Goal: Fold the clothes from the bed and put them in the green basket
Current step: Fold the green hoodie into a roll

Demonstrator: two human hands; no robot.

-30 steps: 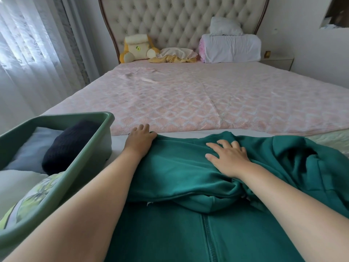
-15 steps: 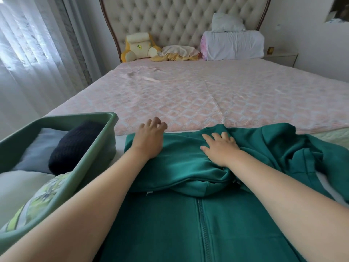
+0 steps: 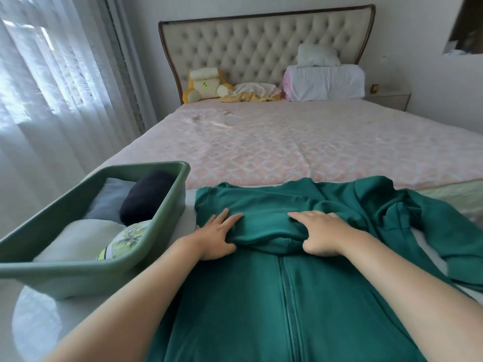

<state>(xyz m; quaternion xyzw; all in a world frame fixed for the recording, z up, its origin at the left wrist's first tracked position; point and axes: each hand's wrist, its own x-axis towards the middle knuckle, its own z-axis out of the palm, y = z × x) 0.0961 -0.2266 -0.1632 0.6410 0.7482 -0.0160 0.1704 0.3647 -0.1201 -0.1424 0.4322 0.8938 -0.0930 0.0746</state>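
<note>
A dark green zip jacket (image 3: 287,296) lies spread on the near end of the bed, zipper up, with its top part folded down in a thick roll. My left hand (image 3: 215,237) holds the roll's left end, fingers on top and thumb at its lower edge. My right hand (image 3: 322,232) holds the roll's right end the same way. One sleeve (image 3: 444,231) trails off to the right. The green basket (image 3: 167,205) stands to the left of the jacket and holds several folded clothes, among them a dark navy one (image 3: 146,197) and a white one (image 3: 78,239).
The pink quilted bedspread (image 3: 261,145) stretches beyond the jacket to the tufted headboard (image 3: 261,53). A yellow plush toy (image 3: 203,86), a crumpled cloth (image 3: 253,91) and white pillows (image 3: 326,81) sit there. Curtains (image 3: 52,87) hang at left and a nightstand (image 3: 392,99) stands at back right.
Both hands have slid back toward me along the jacket, from lying flat on its folded top to holding the fold's lower edge. The view has tipped upward.
</note>
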